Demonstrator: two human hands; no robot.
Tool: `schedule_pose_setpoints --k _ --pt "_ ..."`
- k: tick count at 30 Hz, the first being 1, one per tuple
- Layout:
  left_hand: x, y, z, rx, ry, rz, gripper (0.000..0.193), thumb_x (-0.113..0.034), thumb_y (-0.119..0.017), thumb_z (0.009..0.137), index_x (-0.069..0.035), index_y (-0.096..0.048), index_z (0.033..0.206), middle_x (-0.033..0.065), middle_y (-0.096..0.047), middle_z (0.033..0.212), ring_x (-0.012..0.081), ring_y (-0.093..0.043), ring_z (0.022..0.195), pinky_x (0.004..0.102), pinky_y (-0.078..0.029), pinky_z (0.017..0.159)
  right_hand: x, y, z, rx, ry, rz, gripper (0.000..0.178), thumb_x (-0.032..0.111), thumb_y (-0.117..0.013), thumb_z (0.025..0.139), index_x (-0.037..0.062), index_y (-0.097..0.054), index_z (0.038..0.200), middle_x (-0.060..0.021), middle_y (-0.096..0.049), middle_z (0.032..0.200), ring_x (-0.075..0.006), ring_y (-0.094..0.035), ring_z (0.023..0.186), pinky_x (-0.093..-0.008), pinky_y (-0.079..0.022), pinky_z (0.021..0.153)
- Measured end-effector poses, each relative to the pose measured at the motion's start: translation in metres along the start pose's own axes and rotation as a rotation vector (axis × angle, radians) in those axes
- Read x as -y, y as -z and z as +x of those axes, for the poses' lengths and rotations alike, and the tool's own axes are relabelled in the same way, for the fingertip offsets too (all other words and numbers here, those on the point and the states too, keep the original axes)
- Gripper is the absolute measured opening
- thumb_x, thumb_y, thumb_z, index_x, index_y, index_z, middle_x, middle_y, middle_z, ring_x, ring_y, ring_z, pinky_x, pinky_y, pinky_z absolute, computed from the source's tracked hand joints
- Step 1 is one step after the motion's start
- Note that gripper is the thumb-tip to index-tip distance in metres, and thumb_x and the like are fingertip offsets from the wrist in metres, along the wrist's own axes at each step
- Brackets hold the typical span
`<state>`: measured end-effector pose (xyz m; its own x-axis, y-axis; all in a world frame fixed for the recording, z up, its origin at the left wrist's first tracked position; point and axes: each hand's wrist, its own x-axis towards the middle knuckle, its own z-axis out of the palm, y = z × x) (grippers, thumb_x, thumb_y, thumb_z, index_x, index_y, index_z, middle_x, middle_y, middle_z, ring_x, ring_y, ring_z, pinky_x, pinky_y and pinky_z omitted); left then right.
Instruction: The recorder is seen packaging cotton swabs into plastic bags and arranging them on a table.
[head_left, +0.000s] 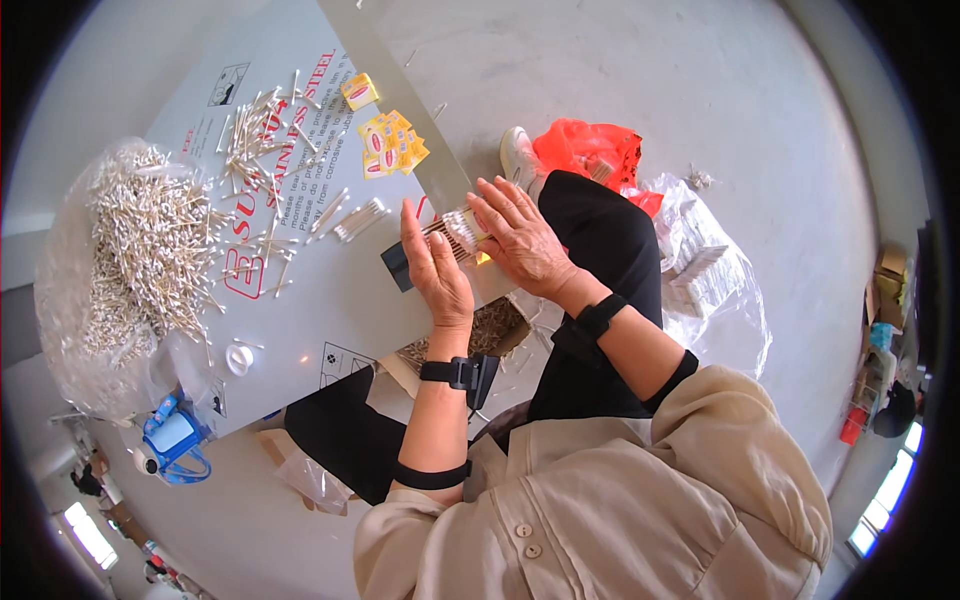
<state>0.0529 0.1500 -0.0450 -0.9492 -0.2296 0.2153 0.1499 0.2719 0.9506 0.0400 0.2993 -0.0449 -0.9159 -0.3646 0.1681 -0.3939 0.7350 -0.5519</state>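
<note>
Between my two hands, at the near right edge of the table, is a bundle of cotton swabs (458, 232). My left hand (437, 270) presses against the bundle's left side, fingers pointing up. From the right, my right hand (525, 240) lies over the other end with its fingers stretched out. A bit of yellow label (484, 257) peeks out under the right palm; the rest of it is hidden. Beside my left hand, a small dark block (397, 267) sits on the table. Short rows of loose swabs (361, 219) lie left of the hands.
A large clear bag of swabs (150, 260) fills the table's left side, with a scattered pile (262, 140) beyond. Yellow labels (393, 146) lie near the far edge. Below is a carton (490, 330) of swabs. White packs in plastic (700, 280) and a red bag (590, 150) lie right.
</note>
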Motion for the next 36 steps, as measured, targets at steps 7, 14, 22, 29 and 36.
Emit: schedule_pose_setpoints --k 7,14,22,29,36 --pt "-0.008 -0.009 0.001 -0.054 0.061 -0.186 0.056 -0.032 -0.035 0.105 0.005 -0.030 0.148 0.0224 -0.033 0.153 0.0315 -0.034 0.141 0.0415 -0.026 0.116 0.005 0.004 0.001 -0.031 0.028 0.032 0.067 0.019 -0.066 0.086 0.0079 -0.038 0.146 -0.0171 -0.031 0.154 -0.0385 -0.027 0.143 -0.0473 -0.026 0.118" --pt "-0.010 -0.020 -0.001 -0.079 0.051 -0.205 0.058 -0.033 -0.034 0.105 0.006 -0.031 0.147 0.0242 -0.036 0.150 0.0323 -0.036 0.139 0.0429 -0.028 0.116 0.005 0.000 0.000 -0.056 0.030 0.034 0.065 0.020 -0.065 0.085 0.0043 -0.040 0.143 -0.0206 -0.030 0.153 -0.0394 -0.027 0.143 -0.0494 -0.024 0.117" --pt "-0.009 -0.027 -0.002 -0.087 0.100 -0.309 0.063 -0.039 -0.037 0.104 0.002 -0.027 0.150 0.0221 -0.030 0.154 0.0313 -0.030 0.143 0.0426 -0.024 0.117 0.005 0.001 -0.003 -0.053 0.022 0.068 0.065 0.021 -0.063 0.087 0.0023 -0.039 0.144 -0.0231 -0.026 0.155 -0.0407 -0.024 0.144 -0.0498 -0.021 0.118" --pt "-0.009 -0.032 -0.002 -0.105 0.164 -0.504 0.067 -0.041 -0.039 0.103 0.003 -0.022 0.151 0.0231 -0.024 0.156 0.0318 -0.025 0.146 0.0437 -0.020 0.119 0.006 0.006 -0.003 -0.039 0.018 0.128 0.061 0.028 -0.053 0.097 0.0026 -0.032 0.148 -0.0231 -0.020 0.157 -0.0410 -0.019 0.146 -0.0501 -0.015 0.119" --pt "-0.009 -0.024 -0.002 -0.180 0.123 -0.482 0.070 -0.041 -0.040 0.103 0.005 -0.019 0.150 0.0235 -0.018 0.158 0.0324 -0.020 0.147 0.0444 -0.014 0.121 -0.003 -0.007 0.002 -0.619 -0.642 1.329 0.061 0.020 -0.058 0.098 0.0016 -0.030 0.149 -0.0173 -0.046 0.144 -0.0252 -0.045 0.133 -0.0418 -0.037 0.111"
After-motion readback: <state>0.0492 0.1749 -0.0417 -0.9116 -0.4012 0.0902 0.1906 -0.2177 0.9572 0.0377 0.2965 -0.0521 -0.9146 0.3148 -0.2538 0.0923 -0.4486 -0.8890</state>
